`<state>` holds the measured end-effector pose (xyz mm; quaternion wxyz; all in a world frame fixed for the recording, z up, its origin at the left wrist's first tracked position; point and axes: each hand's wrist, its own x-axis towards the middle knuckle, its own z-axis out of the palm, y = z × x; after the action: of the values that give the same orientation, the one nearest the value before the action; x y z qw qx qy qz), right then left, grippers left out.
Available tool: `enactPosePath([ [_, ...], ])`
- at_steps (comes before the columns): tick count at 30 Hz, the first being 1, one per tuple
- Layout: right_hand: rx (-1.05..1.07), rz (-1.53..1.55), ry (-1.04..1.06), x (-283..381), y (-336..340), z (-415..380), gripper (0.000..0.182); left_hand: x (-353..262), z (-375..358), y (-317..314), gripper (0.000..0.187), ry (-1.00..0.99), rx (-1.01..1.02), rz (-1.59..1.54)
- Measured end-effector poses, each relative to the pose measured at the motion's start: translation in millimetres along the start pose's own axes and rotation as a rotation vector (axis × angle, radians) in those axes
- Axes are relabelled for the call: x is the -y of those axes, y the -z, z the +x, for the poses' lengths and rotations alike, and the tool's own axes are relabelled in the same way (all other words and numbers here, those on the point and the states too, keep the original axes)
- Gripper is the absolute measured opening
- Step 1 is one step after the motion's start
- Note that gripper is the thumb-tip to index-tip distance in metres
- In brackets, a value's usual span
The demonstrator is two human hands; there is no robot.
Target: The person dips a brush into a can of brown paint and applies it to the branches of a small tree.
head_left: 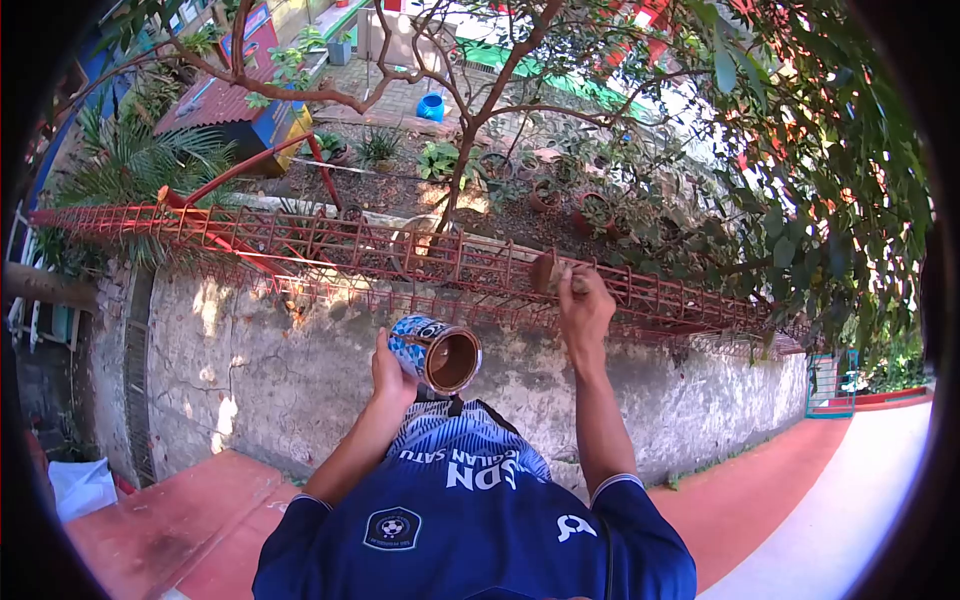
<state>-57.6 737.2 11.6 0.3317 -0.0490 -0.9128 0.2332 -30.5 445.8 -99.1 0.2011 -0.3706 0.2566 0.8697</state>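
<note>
My left hand (390,372) clasping a can (408,343), right hand (588,300) pinching a brush (543,273), red bars (459,258) (tree (463,165) behind) in front

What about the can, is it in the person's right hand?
No, the left hand holds the can, while the right hand is over by the red metal bars.

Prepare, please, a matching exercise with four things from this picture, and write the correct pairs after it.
Things:
1. can
2. frame
3. bucket
4. wall

Descriptions:
A. all blue, far from the hands
B. patchy grey
C. held in the left hand
D. made of reddish bars

Pairs: 1-C, 2-D, 3-A, 4-B
</note>
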Motion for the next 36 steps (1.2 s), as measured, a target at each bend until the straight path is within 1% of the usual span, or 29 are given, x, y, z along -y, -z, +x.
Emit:
enactPosePath([
  [2,0.005,0.186,-0.269,2,3,13,0.015,2,8,7,0.057,-0.013,0.002,0.002],
  [3,-0.068,0.126,-0.111,-1,0,20,0.017,2,9,9,0.057,-0.013,0.014,-0.002],
  [4,-0.067,0.125,-0.114,-1,-6,28,0.017,2,10,10,0.057,-0.013,0.027,-0.006],
  [6,-0.087,0.226,-0.212,2,-19,42,0.019,1,6,6,0.057,-0.011,0.024,-0.004],
  [8,-0.078,0.211,-0.217,4,-31,49,0.019,1,4,2,0.056,-0.009,0.022,-0.001],
  [10,0.052,0.138,-0.135,-2,-44,48,0.021,2,4,0,0.056,0.0,0.018,-0.01],
  [12,0.064,0.116,-0.133,4,-39,44,0.022,0,4,-3,0.056,0.004,0.002,-0.007],
  [14,0.148,0.073,-0.205,4,-29,34,0.024,1,2,-3,0.056,0.011,-0.014,-0.006],
  [16,0.169,0.089,-0.203,3,-20,21,0.024,-1,3,-4,0.056,-0.021,0.007,0.006],
  [18,0.192,0.111,-0.198,4,-18,26,0.024,-4,0,-10,0.056,-0.044,-0.013,0.001],
  [20,0.195,0.159,-0.233,5,-14,32,0.026,-6,-3,-14,0.056,-0.061,-0.035,0.003],
  [21,0.217,0.125,-0.276,2,-18,39,0.026,-6,-4,-15,0.056,-0.067,-0.028,-0.003],
  [22,0.213,0.127,-0.273,1,-22,48,0.026,-8,-3,-17,0.056,-0.075,-0.019,-0.009],
  [24,0.134,0.129,-0.263,0,-30,65,0.027,-8,-2,-16,0.056,-0.071,-0.007,-0.008],
  [26,0.13,0.169,-0.278,-9,-42,77,0.03,-6,-3,-15,0.056,-0.071,0.002,-0.012],
  [28,0.052,0.138,-0.17,-13,-51,84,0.032,-6,-4,-16,0.056,-0.054,0.009,-0.009],
  [30,0.067,0.119,-0.178,-12,-52,84,0.031,-6,-4,-16,0.056,-0.069,-0.001,-0.014],
  [32,0.076,0.183,-0.172,-11,-51,83,0.029,-4,-3,-14,0.056,-0.073,-0.011,-0.011],
  [36,0.073,0.207,-0.132,-3,-41,58,0.024,-3,2,-11,0.055,-0.088,0.01,-0.006],
])
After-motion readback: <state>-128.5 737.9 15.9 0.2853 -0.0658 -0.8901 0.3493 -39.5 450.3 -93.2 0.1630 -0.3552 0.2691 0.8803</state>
